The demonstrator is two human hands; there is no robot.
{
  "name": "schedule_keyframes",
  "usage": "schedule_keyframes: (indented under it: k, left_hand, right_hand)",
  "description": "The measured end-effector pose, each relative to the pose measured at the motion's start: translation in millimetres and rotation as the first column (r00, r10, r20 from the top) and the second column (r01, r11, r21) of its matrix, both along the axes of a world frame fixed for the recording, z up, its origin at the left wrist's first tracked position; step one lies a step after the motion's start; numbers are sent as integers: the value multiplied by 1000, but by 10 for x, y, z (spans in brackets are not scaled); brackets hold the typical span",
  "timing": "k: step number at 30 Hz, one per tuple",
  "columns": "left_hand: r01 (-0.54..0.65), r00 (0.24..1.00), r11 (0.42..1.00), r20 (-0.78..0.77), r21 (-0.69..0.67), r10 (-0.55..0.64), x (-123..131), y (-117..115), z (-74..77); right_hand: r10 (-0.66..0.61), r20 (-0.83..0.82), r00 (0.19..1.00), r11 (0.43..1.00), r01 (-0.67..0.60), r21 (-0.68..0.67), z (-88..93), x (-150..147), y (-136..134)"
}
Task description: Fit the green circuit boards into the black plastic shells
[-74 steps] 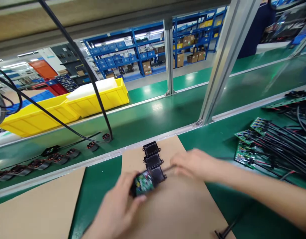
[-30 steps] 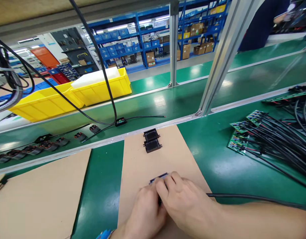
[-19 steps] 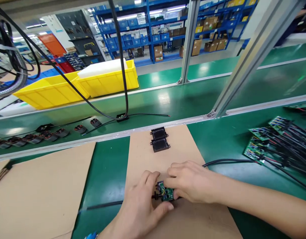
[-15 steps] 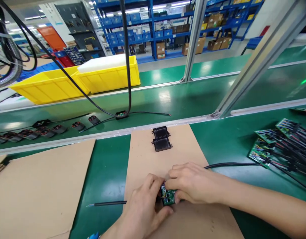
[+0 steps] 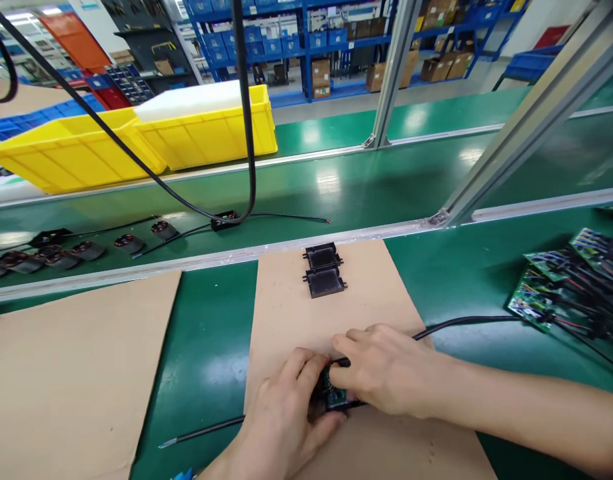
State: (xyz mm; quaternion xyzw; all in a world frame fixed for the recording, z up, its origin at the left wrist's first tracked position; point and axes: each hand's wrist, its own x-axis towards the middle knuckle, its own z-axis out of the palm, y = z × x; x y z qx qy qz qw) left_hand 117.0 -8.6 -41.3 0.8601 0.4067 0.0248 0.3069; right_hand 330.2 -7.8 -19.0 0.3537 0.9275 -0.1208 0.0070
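On the cardboard sheet (image 5: 286, 313), a small green circuit board (image 5: 335, 396) lies within a black plastic case (image 5: 347, 405), mostly covered by my fingers. My left hand (image 5: 286, 407) grips the case's left side, thumb at the near edge and fingers at the far edge. Over the board's right part bends my right hand (image 5: 391, 370), its fingers pressed to the board and case. A black cable (image 5: 206, 429) with a bare end comes out left of my left hand. Another black cable (image 5: 466, 321) runs right from behind my right hand. Two empty black case halves (image 5: 324, 270) lie farther up the sheet.
Several wired circuit boards (image 5: 541, 293) are heaped at the right. A second cardboard sheet (image 5: 76, 360) covers the left of the bench. Behind the metal rail (image 5: 226, 259) are several round black parts (image 5: 88, 250). A hanging black cable (image 5: 247, 133) loops down before yellow bins (image 5: 206, 140).
My right hand's fingers have shifted over the board, which shows less now, and the black case's edge has come into sight. The left cable's free end has swung nearer. The camera view has shifted slightly.
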Motion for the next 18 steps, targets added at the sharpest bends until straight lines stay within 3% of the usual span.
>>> schedule_keyframes:
  k: [4,12,18]
  left_hand:
    - [2,1000,1000,-20,16,-2,13,10,15]
    - [45,998,992,-46,116,-40,6,3,34]
    - [145,989,967,-23,210,-143,-140,36,77]
  right_hand:
    - [-36,-20,999,999,37,34,-13,-13,-37]
    - [-110,-141,984,991,97,-97,-166,46,-48]
    - [-154,-182,971,981,128,-144,-204,59,-76]
